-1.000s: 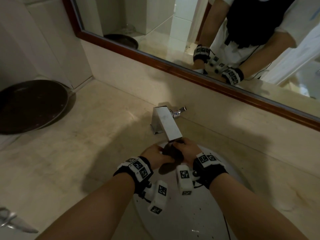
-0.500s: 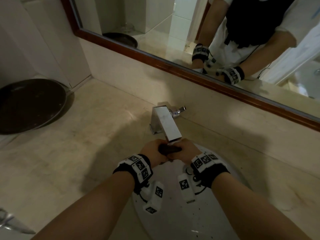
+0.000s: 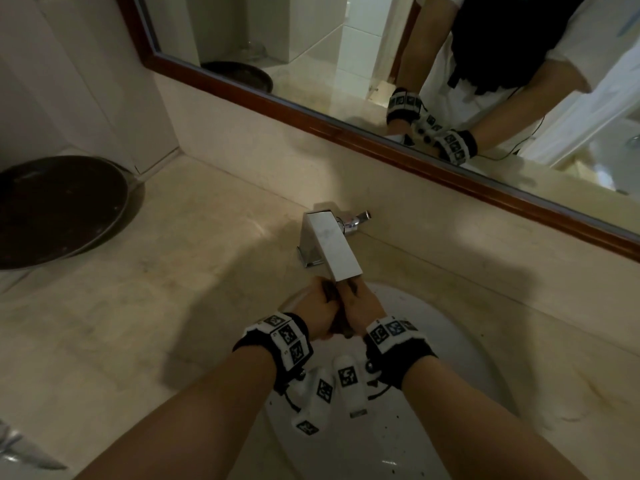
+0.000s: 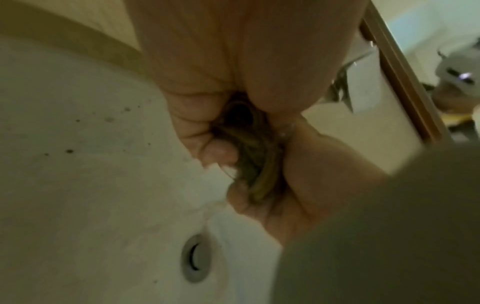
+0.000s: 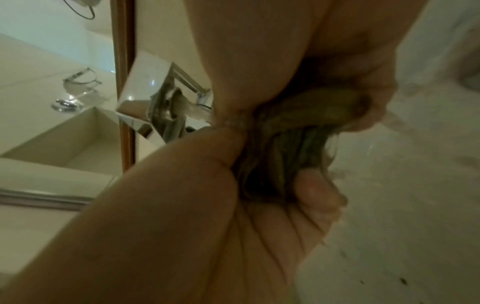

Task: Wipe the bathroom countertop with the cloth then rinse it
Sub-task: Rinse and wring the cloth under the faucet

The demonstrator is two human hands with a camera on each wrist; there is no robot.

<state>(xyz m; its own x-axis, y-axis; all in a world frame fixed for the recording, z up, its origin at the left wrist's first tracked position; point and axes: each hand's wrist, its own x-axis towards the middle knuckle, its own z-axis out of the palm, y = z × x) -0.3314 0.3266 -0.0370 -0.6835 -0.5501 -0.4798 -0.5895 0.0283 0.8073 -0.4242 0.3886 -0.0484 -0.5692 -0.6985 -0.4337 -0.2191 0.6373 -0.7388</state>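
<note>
We wring the cloth (image 3: pixel 341 327) under the faucet (image 3: pixel 332 247), left hand (image 3: pixel 320 308) and right hand (image 3: pixel 363 306) both clenched round it; rinsing, probably running water; next, squeeze harder

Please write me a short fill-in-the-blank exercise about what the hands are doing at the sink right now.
1. Both hands grip the dark ____ between them.
2. The left hand and right hand are held just under the spout of the ____.
3. Below them lies the white ____, dotted with dark specks.
4. A dark round tray rests on the ____.

Missing words: cloth; faucet; sink; countertop
</note>
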